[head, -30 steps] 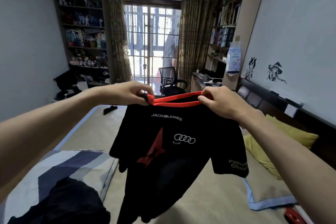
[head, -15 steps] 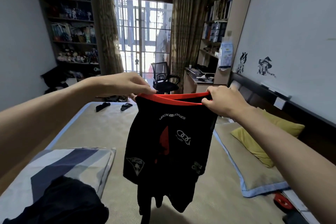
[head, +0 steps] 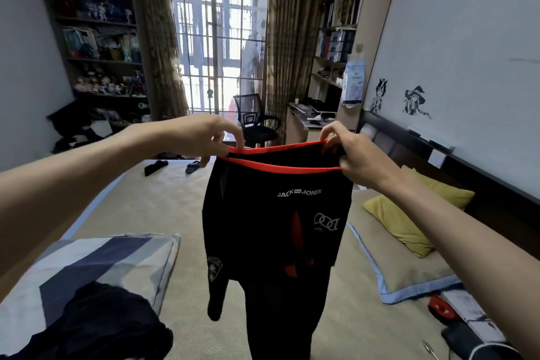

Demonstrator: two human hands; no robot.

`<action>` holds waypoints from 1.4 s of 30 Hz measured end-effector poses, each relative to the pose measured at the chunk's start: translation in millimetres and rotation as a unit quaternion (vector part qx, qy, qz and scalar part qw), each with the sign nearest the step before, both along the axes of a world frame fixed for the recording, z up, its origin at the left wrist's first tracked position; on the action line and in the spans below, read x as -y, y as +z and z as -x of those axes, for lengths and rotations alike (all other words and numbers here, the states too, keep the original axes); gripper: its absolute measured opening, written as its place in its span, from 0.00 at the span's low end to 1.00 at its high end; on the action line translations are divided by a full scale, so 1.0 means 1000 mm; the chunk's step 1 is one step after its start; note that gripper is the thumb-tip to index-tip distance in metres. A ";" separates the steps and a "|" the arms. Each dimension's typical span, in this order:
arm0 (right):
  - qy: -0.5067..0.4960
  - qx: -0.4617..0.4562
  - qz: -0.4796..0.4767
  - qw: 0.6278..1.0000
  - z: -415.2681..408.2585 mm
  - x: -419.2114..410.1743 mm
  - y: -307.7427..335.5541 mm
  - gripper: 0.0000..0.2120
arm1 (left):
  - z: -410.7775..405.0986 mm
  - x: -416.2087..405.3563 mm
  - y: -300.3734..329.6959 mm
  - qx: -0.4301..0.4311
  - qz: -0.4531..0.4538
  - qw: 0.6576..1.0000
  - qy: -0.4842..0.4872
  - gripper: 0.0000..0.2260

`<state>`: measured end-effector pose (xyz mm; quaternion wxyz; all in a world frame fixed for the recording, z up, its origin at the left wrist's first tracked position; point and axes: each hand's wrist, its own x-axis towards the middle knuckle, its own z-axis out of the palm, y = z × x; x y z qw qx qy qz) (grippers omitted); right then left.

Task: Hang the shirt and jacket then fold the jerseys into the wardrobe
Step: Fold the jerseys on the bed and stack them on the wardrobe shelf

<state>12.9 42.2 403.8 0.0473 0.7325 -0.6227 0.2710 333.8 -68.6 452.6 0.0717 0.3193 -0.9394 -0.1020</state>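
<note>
A black jersey [head: 274,231] with a red collar and white logos hangs in the air above the bed, its sleeves drooping inward. My left hand [head: 201,137] pinches the left end of the collar. My right hand [head: 350,152] grips the right end, so the neck opening is stretched wide between them. A second dark garment [head: 111,321] lies crumpled at the lower left, on a folded blue-and-white quilt [head: 96,260].
The bed [head: 152,207] has a beige mat. A yellow pillow [head: 409,219] and a blue-edged pillow [head: 403,272] lie on the right by the headboard. Two dark small items [head: 172,167] sit at the far edge. Bookshelves, a desk and an office chair [head: 254,123] stand beyond.
The jersey has narrowed: its sleeves swung inward and the body hangs bunched. My hands have pulled the collar open, and the view has shifted slightly to the left.
</note>
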 end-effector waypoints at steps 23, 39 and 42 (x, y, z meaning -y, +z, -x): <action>0.076 0.170 -0.155 0.970 0.095 0.029 -0.072 0.14 | 0.046 0.015 -0.065 -0.048 0.008 0.992 0.114 0.31; 0.086 0.329 -0.071 0.938 0.066 -0.061 -0.061 0.28 | 0.011 -0.072 -0.039 -0.173 0.079 0.978 0.085 0.18; 0.085 0.397 -0.075 0.911 0.036 -0.089 -0.052 0.18 | -0.009 -0.093 -0.048 -0.166 0.060 0.978 0.107 0.21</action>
